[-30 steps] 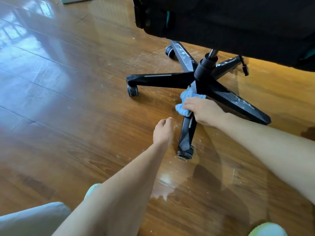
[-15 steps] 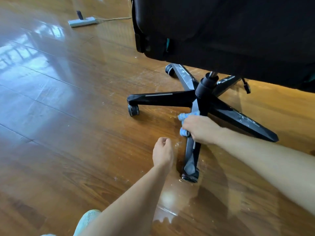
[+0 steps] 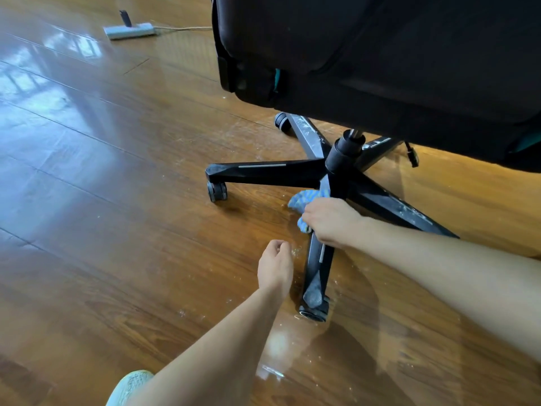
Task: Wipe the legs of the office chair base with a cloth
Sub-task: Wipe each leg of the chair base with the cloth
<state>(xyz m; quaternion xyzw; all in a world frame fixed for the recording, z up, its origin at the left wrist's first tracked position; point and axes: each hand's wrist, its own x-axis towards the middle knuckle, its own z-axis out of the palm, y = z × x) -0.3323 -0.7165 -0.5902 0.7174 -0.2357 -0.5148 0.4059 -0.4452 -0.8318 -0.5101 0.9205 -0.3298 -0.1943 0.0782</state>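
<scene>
The black five-legged chair base (image 3: 272, 171) stands on a glossy wooden floor under a dark seat (image 3: 380, 54). My right hand (image 3: 330, 221) grips a blue cloth (image 3: 304, 200) against the near leg (image 3: 317, 271), close to the hub (image 3: 342, 159). White dust streaks show on the right leg (image 3: 395, 209) and the far-left leg (image 3: 307, 133). My left hand (image 3: 275, 266) hovers just left of the near leg, fingers loosely curled, holding nothing.
A white power strip (image 3: 128, 30) with a plug and cord lies on the floor at the far left. White specks are scattered on the floor around the near castor (image 3: 313, 312). A light-green shoe tip (image 3: 128, 385) shows at the bottom edge.
The camera has tilted up, so the base sits lower in view. My right hand with the cloth stays on the upper part of the near leg; my left hand stays beside it.
</scene>
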